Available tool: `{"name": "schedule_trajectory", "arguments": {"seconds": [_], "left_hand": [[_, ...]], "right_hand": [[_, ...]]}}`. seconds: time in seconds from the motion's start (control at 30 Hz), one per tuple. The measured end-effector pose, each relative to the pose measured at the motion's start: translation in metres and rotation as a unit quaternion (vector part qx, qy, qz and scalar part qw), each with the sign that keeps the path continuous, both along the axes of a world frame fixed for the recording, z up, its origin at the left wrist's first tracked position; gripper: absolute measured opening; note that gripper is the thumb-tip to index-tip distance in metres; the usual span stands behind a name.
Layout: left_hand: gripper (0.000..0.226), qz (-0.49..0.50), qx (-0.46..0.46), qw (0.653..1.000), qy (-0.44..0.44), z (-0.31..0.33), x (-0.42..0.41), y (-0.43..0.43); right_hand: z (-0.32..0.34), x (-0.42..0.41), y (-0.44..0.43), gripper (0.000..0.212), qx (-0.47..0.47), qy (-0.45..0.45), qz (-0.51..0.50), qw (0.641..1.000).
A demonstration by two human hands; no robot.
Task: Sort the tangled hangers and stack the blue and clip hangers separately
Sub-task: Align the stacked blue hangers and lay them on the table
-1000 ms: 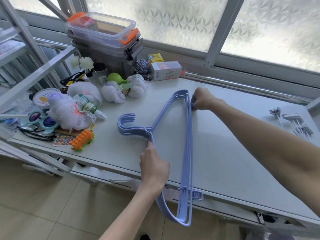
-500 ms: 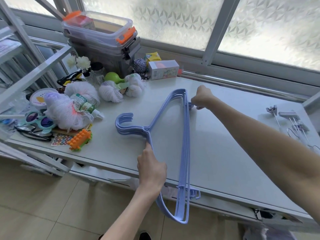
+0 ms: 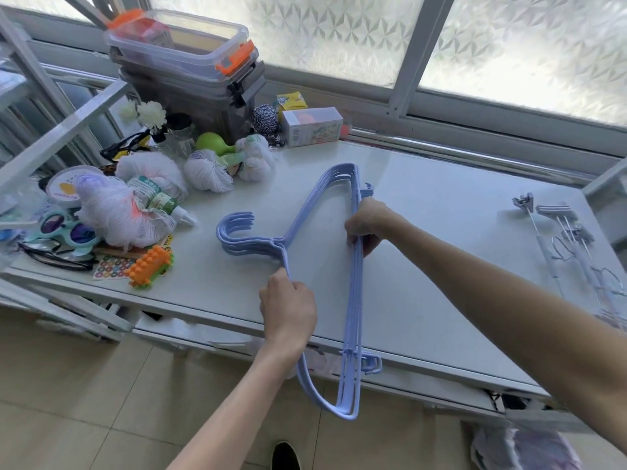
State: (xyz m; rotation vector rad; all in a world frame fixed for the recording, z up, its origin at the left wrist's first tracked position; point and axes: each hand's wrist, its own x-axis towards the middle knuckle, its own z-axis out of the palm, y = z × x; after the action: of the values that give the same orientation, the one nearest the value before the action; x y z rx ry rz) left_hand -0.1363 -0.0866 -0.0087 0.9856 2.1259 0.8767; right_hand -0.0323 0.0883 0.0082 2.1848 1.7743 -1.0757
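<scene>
The stacked hangers (image 3: 354, 283) lie mid-table (image 3: 441, 232), clutter (image 3: 135, 212) to their left, clip hangers (image 3: 570, 245) far right.

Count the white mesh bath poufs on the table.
4: a large one at the left beside the sunglasses, one behind it, one in the middle, one by the green bottle. Clutter may hide more.

white surface (image 3: 441, 232), frosted window (image 3: 339, 35) behind. stacked clear boxes (image 3: 190, 59) with orange latches at back left. near them: twine ball (image 3: 265, 119), small carton (image 3: 312, 127), green bulb (image 3: 212, 144), white mesh sponges (image 3: 207, 171). left front edge: toy sunglasses (image 3: 68, 228), orange brick toy (image 3: 149, 266), sticker sheet (image 3: 112, 268).
</scene>
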Motion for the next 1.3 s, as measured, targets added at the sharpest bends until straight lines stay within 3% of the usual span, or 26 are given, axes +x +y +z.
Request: {"name": "schedule_trajectory", "arguments": {"seconds": [0.13, 0.27, 0.37, 0.5, 0.57, 0.63, 0.7, 0.8, 0.9, 0.97, 1.07, 1.3], "left_hand": [[0.024, -0.008, -0.003, 1.000, 0.025, 0.000, 0.000, -0.001], [0.022, -0.013, 0.002, 0.999, 0.042, 0.000, -0.003, 0.000], [0.022, -0.015, 0.003, 0.999, 0.031, -0.002, -0.005, 0.002], [0.021, -0.037, -0.016, 0.999, -0.001, -0.002, -0.014, 0.006], [0.030, -0.093, -0.040, 0.995, -0.004, 0.001, -0.032, 0.009], [0.032, -0.156, -0.057, 0.986, 0.033, 0.004, -0.056, 0.014], [0.020, -0.173, -0.016, 0.981, 0.087, 0.010, -0.083, 0.019], [0.057, -0.230, 0.058, 0.936, 0.260, 0.015, -0.114, 0.036], [0.069, -0.322, 0.011, 0.891, 0.320, 0.015, -0.122, 0.062], [0.058, -0.364, -0.017, 0.869, 0.334, 0.012, -0.117, 0.075], [0.010, -0.405, 0.009, 0.836, 0.370, 0.011, -0.109, 0.086], [0.037, -0.418, 0.011, 0.825, 0.381, 0.005, -0.110, 0.094]], "right_hand": [[0.000, -0.007, 0.000, 0.004, 0.007, -0.032, 0.011, 0.999], [-0.001, -0.013, -0.005, 0.030, 0.036, -0.020, -0.020, 0.999], [0.002, -0.017, -0.006, 0.038, 0.037, -0.035, -0.021, 0.998], [0.005, -0.018, -0.005, 0.029, 0.023, -0.063, 0.010, 0.998], [0.007, -0.019, -0.006, 0.019, 0.031, -0.068, 0.008, 0.997], [0.006, -0.019, -0.008, 0.019, 0.033, -0.064, -0.001, 0.997], [0.004, -0.020, -0.009, 0.024, 0.043, -0.056, -0.003, 0.998], [0.006, -0.021, -0.010, 0.025, 0.058, -0.062, 0.008, 0.996], [0.007, -0.021, -0.011, 0.024, 0.044, -0.075, 0.017, 0.996], [0.008, -0.021, -0.011, 0.025, 0.038, -0.080, 0.020, 0.996], [0.009, -0.022, -0.011, 0.030, 0.039, -0.080, 0.028, 0.996], [0.012, -0.020, -0.011, 0.026, 0.024, -0.088, 0.048, 0.995]]}}
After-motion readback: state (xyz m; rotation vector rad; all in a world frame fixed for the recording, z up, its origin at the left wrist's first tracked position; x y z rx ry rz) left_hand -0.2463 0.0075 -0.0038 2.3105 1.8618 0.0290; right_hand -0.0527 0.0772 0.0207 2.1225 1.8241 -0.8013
